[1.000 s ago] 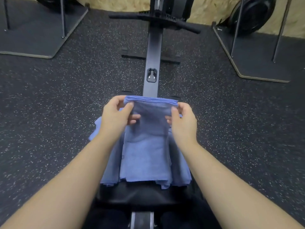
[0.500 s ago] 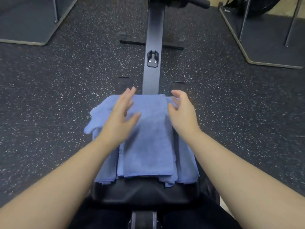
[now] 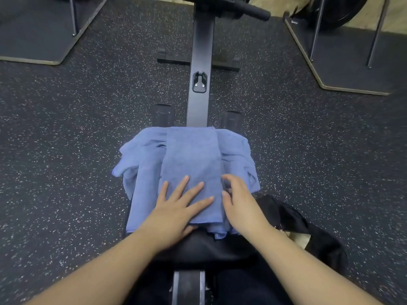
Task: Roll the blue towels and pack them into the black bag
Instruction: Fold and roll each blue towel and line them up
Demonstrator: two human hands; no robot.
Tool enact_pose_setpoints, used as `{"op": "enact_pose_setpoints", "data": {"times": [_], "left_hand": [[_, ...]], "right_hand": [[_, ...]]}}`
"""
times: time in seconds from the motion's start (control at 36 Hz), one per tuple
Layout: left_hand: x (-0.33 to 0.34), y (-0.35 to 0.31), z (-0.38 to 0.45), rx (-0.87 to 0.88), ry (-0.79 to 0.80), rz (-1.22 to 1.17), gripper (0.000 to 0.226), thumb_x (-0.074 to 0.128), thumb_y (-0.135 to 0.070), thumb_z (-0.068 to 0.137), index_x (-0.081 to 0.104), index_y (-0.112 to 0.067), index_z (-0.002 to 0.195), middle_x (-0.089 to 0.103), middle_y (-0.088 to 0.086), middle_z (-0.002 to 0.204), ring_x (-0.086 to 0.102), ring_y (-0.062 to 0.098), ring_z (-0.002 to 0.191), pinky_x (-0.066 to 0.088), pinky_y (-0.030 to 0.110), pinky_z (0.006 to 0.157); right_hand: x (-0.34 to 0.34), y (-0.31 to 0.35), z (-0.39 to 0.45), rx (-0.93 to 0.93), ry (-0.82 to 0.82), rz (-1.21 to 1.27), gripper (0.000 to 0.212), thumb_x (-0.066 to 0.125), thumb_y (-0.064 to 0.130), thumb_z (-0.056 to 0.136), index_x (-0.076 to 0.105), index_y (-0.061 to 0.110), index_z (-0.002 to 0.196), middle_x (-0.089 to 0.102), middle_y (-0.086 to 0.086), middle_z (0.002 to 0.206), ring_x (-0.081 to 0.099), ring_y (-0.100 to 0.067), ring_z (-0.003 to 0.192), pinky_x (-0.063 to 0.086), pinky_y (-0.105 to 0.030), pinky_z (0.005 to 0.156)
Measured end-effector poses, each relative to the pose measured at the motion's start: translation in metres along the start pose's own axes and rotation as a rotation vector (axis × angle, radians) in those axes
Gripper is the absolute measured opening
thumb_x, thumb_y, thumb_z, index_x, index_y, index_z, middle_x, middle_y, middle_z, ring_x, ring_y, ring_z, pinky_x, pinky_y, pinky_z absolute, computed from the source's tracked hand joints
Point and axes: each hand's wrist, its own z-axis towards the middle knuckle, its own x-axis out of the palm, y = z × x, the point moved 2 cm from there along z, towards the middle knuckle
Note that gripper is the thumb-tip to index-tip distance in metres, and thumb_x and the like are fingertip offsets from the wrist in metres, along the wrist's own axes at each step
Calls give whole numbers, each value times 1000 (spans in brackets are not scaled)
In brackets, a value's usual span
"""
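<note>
A folded blue towel (image 3: 191, 155) lies as a long strip on top of other loose blue towels (image 3: 239, 159) heaped on the black seat (image 3: 204, 247) of a rowing machine. My left hand (image 3: 176, 210) lies flat on the near end of the strip, fingers spread and straight. My right hand (image 3: 240, 203) sits at the strip's right edge, fingers loosely bent, touching the cloth. The black bag (image 3: 295, 219) lies on the floor just right of the seat, partly hidden by my right forearm.
The rower's dark rail (image 3: 200, 62) runs away from me, with footrests (image 3: 164, 113) on each side and the handle (image 3: 248, 9) at the top. Raised platforms with metal legs stand at the far left (image 3: 39, 47) and far right (image 3: 352, 69) on speckled rubber floor.
Both hands let go of the towel's far edge, laid it flat, and drew back to its near end. The camera tilted down, bringing the black bag into view.
</note>
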Motion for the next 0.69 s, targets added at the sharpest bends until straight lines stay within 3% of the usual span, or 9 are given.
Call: {"op": "enact_pose_setpoints", "data": {"times": [0.11,0.17,0.22,0.31,0.36,0.44,0.53,0.61,0.69], "left_hand": [[0,-6,5,-15,-122,-6,78,82,-49,60,53,-33,130,54,2,139,31,27,133,41,61,94],[0,-8,7,-23,-153,-30,69,85,-41,57,64,-27,120,60,5,132,37,27,127,42,50,97],[0,-10,9,-24,-216,-66,57,84,-34,58,69,-23,112,64,5,122,42,27,116,38,42,90],[-5,-15,11,-47,-260,-152,32,59,-34,71,68,-22,100,64,-1,103,47,23,97,50,38,70],[-8,-17,13,-109,-233,-298,29,47,-33,76,66,-21,94,60,-2,94,48,20,89,47,34,71],[-14,-17,14,-293,-222,-542,20,50,-22,86,63,-17,99,59,0,98,52,21,96,34,22,80],[-25,-13,15,-487,-302,-690,14,52,-16,95,58,-19,107,63,-2,114,56,17,108,33,19,79],[-30,-9,12,-601,-355,-771,9,48,-19,98,47,-23,107,63,4,108,59,28,105,39,29,76],[-33,-6,10,-616,-439,-844,27,48,-14,98,41,-24,122,55,-2,102,60,29,91,43,36,75]], "right_hand": [[0,-1,-1,22,-16,75,41,41,-3,91,47,26,120,51,5,125,52,-7,108,38,-15,96],[-1,-2,-3,21,-12,108,48,42,-6,90,43,36,113,50,9,124,54,-2,103,38,-6,90],[-4,-1,-4,20,-3,152,51,44,-5,90,41,43,106,49,18,120,54,2,100,36,-1,83],[-5,0,-4,27,4,208,53,47,-3,91,39,48,103,46,31,115,57,3,97,38,-4,82],[-6,0,-3,41,-8,217,51,48,-1,91,39,47,103,46,33,114,59,1,94,40,-8,82],[-6,-2,-1,59,-27,193,42,52,4,92,40,39,111,48,29,112,59,4,87,39,-4,76],[-2,-5,2,106,-7,153,45,60,11,90,39,21,129,52,14,111,58,-2,84,37,-5,70],[5,-5,2,120,31,102,58,65,20,89,34,14,137,53,1,125,55,-11,104,35,-14,83],[11,-5,2,129,24,70,60,64,20,89,32,14,139,49,-2,136,49,-15,123,34,-19,94]]}}
